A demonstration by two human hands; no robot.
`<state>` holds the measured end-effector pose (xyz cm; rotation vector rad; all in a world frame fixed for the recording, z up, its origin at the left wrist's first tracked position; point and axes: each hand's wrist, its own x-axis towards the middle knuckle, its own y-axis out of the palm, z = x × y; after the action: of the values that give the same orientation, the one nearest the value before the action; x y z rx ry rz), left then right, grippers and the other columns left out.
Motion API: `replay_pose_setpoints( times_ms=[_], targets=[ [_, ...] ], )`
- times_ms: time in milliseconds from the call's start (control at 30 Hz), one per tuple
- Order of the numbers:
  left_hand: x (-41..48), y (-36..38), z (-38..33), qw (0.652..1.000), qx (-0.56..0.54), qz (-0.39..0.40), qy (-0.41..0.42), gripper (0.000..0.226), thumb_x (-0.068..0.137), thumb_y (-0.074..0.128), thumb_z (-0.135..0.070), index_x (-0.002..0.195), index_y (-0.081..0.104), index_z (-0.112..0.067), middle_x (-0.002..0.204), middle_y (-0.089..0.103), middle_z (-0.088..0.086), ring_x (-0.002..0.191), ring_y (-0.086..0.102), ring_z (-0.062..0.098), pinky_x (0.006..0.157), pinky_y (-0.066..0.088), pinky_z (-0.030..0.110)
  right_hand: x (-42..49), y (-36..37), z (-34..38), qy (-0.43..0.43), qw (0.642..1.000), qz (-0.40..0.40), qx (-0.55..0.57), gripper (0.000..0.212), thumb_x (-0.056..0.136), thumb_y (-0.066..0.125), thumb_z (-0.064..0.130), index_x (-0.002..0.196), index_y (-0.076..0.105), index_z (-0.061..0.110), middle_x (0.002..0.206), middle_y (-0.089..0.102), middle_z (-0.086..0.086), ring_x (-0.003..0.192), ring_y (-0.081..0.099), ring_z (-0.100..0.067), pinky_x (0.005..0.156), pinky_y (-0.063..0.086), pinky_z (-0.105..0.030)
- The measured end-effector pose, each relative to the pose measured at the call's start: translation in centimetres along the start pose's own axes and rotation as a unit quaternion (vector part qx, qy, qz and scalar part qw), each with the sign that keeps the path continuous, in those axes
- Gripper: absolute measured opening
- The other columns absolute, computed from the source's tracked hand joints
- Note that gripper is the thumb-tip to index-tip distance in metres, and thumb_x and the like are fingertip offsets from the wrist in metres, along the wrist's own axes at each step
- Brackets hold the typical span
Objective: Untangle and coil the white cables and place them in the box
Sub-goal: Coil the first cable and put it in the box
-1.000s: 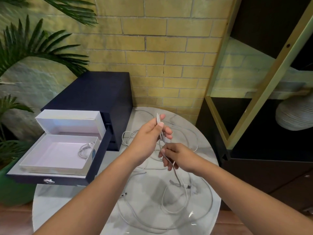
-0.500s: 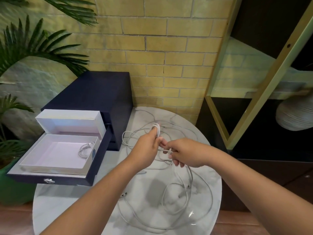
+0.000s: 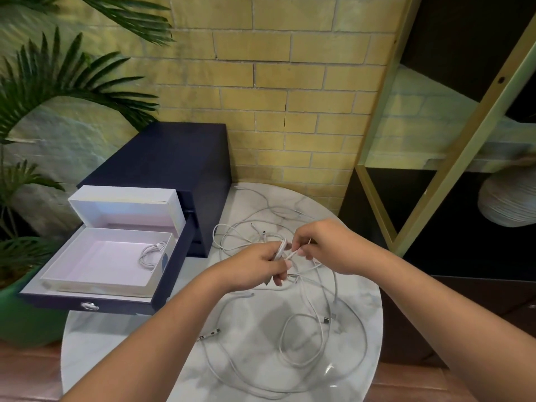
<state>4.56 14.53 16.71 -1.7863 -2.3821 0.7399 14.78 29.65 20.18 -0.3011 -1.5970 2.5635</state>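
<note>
My left hand (image 3: 258, 266) grips a small bundle of folded white cable (image 3: 280, 248) above the round marble table (image 3: 121, 338). My right hand (image 3: 322, 246) pinches a strand of the same cable close beside it. Loose white cables (image 3: 307, 340) sprawl tangled over the table below and behind both hands. The white box (image 3: 98, 282) stands open at the left in a pulled-out drawer, with one coiled white cable (image 3: 150, 254) lying in its right part.
A dark blue drawer cabinet (image 3: 174, 158) stands at the table's back left, its drawer (image 3: 87, 306) sticking out forward. A palm plant in a green pot (image 3: 20, 314) is at the far left. A dark shelf unit with gold frame (image 3: 452, 158) rises at right.
Both hands have come down toward the table. My right hand rose from below my left hand to beside it, wrapping the strand around the bundle.
</note>
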Motion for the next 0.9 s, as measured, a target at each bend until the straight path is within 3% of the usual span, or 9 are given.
replay_pose_setpoints(
  times_ms=[133,333,400,467,533,633,767,900],
  targets=[
    [-0.1,0.1,-0.3,1.000,-0.006,0.007,-0.012,0.023,0.100,0.046,-0.014,0.078,0.051,-0.017,0.074,0.062,-0.006,0.062,0.058,0.002,0.061,0.042,0.014,0.2,0.1,-0.2,-0.043,0.999,-0.025,-0.007,0.011,0.091,0.060,0.019,0.093,0.071,0.022,0.086,0.068,0.007,0.080,0.059,-0.010,0.076,0.051,-0.034],
    [-0.1,0.1,-0.2,0.997,-0.069,-0.017,-0.003,0.027,0.099,0.045,-0.010,0.074,0.051,-0.017,0.063,0.051,-0.004,0.058,0.050,0.008,0.066,0.043,0.027,-0.1,-0.2,-0.6,-0.031,0.999,-0.026,0.035,0.006,0.088,0.067,0.021,0.093,0.067,0.018,0.086,0.065,0.006,0.078,0.060,-0.013,0.076,0.052,-0.040],
    [-0.2,0.3,-0.4,0.996,-0.087,-0.012,-0.002,0.027,0.098,0.044,-0.008,0.073,0.053,-0.015,0.060,0.045,-0.005,0.054,0.044,0.006,0.071,0.042,0.031,-0.2,-0.4,-0.7,-0.024,0.998,-0.023,0.052,0.021,0.085,0.070,0.024,0.105,0.062,0.022,0.102,0.060,0.010,0.085,0.061,-0.010,0.080,0.053,-0.038],
    [-0.4,0.5,-0.7,0.994,-0.111,0.004,-0.002,0.019,0.096,0.046,-0.010,0.086,0.062,-0.009,0.058,0.041,-0.007,0.051,0.039,0.005,0.074,0.040,0.033,-0.2,-0.6,-0.9,-0.040,0.997,0.004,0.061,0.040,0.086,0.069,0.026,0.123,0.054,0.029,0.118,0.054,0.017,0.096,0.059,-0.004,0.083,0.051,-0.027],
    [-0.6,0.6,-1.2,0.992,-0.124,0.012,0.000,0.021,0.094,0.047,-0.011,0.087,0.067,-0.013,0.057,0.040,-0.009,0.050,0.037,0.005,0.072,0.040,0.031,-0.3,-0.6,-0.8,-0.053,0.993,0.042,0.093,0.046,0.090,0.066,0.023,0.132,0.048,0.031,0.123,0.056,0.019,0.106,0.057,-0.001,0.084,0.046,-0.018],
    [-0.7,0.5,-1.7,0.995,-0.100,-0.013,0.010,0.037,0.092,0.050,-0.012,0.060,0.061,-0.027,0.058,0.043,-0.005,0.057,0.043,0.011,0.062,0.040,0.023,-0.3,-0.2,-0.9,-0.038,0.985,0.058,0.160,0.039,0.092,0.062,0.017,0.129,0.052,0.025,0.107,0.068,0.007,0.098,0.062,-0.007,0.082,0.048,-0.019],
    [-0.7,0.3,-1.1,0.995,0.012,-0.089,0.035,0.026,0.092,0.056,-0.019,0.066,0.056,-0.020,0.060,0.057,-0.003,0.057,0.054,0.009,0.056,0.043,0.017,-0.5,-0.1,-0.9,-0.006,0.963,0.061,0.262,0.034,0.090,0.064,0.013,0.121,0.052,0.020,0.101,0.070,-0.003,0.090,0.067,-0.014,0.079,0.056,-0.027],
    [-0.7,0.7,-0.8,0.989,0.033,-0.138,0.041,0.022,0.089,0.057,-0.021,0.068,0.061,-0.022,0.059,0.061,-0.006,0.056,0.057,0.007,0.056,0.044,0.018,-0.4,0.1,-0.9,0.002,0.960,0.044,0.277,0.033,0.088,0.067,0.014,0.117,0.052,0.021,0.095,0.070,0.000,0.088,0.067,-0.018,0.084,0.056,-0.033]
  ],
)
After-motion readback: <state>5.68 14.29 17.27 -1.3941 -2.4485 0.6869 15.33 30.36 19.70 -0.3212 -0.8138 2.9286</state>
